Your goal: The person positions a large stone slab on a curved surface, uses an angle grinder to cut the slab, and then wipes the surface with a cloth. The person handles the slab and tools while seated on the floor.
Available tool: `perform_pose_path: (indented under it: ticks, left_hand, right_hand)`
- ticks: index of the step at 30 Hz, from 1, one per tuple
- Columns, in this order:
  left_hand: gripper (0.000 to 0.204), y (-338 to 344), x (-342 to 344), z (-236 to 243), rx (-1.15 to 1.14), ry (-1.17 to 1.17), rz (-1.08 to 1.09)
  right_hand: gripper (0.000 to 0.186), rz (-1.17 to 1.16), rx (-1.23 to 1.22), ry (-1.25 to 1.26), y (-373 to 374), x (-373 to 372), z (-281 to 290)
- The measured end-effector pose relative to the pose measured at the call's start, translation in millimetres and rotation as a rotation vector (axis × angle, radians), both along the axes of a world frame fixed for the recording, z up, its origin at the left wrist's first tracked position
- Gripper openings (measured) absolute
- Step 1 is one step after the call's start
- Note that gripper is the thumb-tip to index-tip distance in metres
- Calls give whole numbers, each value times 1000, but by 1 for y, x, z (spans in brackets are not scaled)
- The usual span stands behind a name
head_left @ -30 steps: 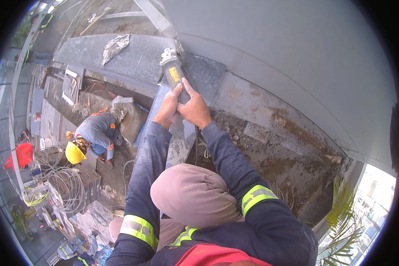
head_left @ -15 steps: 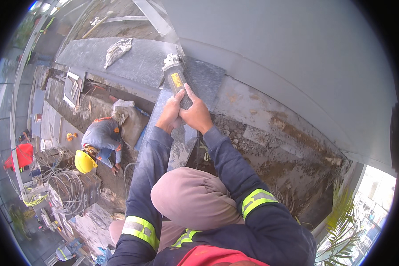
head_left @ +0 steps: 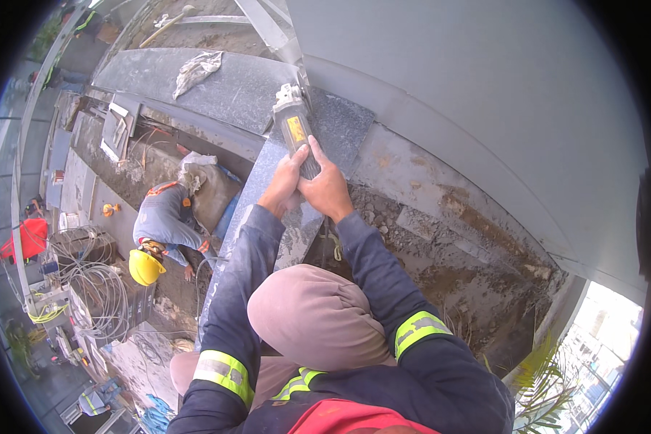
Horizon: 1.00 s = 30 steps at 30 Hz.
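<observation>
An angle grinder (head_left: 292, 124) with a dark body and silvery head is held out in front of me, its head over the joint between grey stone slabs and the grey wall. My left hand (head_left: 282, 184) wraps the rear of its body from the left. My right hand (head_left: 326, 186) closes on it from the right, with a finger stretched along the casing. Under the tool lies a speckled grey slab (head_left: 346, 137). The long slab (head_left: 228, 83) beyond it carries a crumpled whitish cloth (head_left: 197, 71). The grinder's disc cannot be made out clearly.
A grey wall panel (head_left: 477, 94) rises on the right. Below it lies a trench with rubble (head_left: 419, 253). A co-worker with a yellow helmet (head_left: 146, 267) bends down at the left, near coiled cables (head_left: 103, 300). Palm leaves (head_left: 550, 390) stand at lower right.
The view has shifted slightly, so the grinder and both hands appear a little further right. My grip is unchanged. The co-worker at the left has bent a little lower.
</observation>
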<state>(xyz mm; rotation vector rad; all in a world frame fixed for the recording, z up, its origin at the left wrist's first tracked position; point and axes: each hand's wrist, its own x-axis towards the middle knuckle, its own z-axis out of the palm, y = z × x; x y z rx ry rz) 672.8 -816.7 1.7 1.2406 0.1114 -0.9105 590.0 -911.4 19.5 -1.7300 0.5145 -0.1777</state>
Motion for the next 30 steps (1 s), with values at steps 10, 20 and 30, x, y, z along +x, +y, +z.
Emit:
perform_pose_path:
  ticks: [10, 20, 30]
  left_hand:
    - [38, -3, 11, -2, 0, 22, -23]
    - [41, -5, 21, -7, 5, 45, -37]
    - [34, 2, -9, 0, -46, 28, 10]
  right_hand:
    - [89, 9, 18, 42, -4, 11, -5]
    - [90, 30, 28, 92, -9, 19, -3]
    - [88, 10, -6, -2, 2, -9, -2]
